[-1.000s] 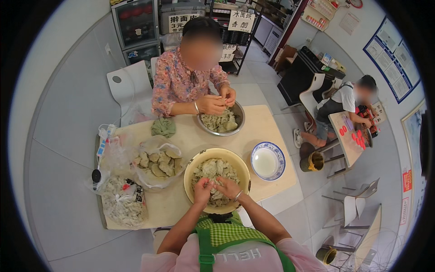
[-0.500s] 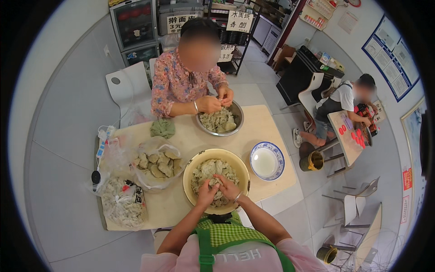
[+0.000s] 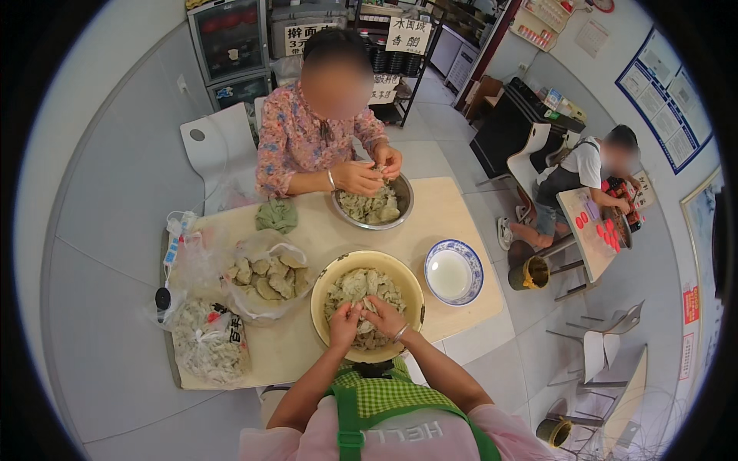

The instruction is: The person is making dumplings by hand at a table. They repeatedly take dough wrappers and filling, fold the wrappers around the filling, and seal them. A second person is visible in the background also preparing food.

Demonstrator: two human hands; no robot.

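Observation:
Over a cream enamel basin [image 3: 413, 298] with a chipped rim, my left hand [image 3: 345, 323] and my right hand [image 3: 385, 317] are close together. Fingers of both are closed on a small greenish piece of flatbread [image 3: 367, 305], pinched between them and partly covered by the fingertips. Beneath, torn pale-green pieces [image 3: 354, 285] heap up in the basin. Left of it, an open plastic bag [image 3: 265, 309] holds several flat greenish chunks. Nearer me lies a knotted clear bag [image 3: 206, 355] filled with similar torn pieces.
A blue-and-white bowl [image 3: 453, 273] of whitish liquid stands right of the basin. Across the table [image 3: 438, 219], a person in a floral shirt works over a steel bowl [image 3: 403, 213]. A green cloth [image 3: 276, 216] and a power strip [image 3: 175, 240] lie left. Another person sits at the far right.
My hands have shifted slightly, left fingertips now raised beside the right ones over the basin. The person opposite has moved their hands a little above the steel bowl.

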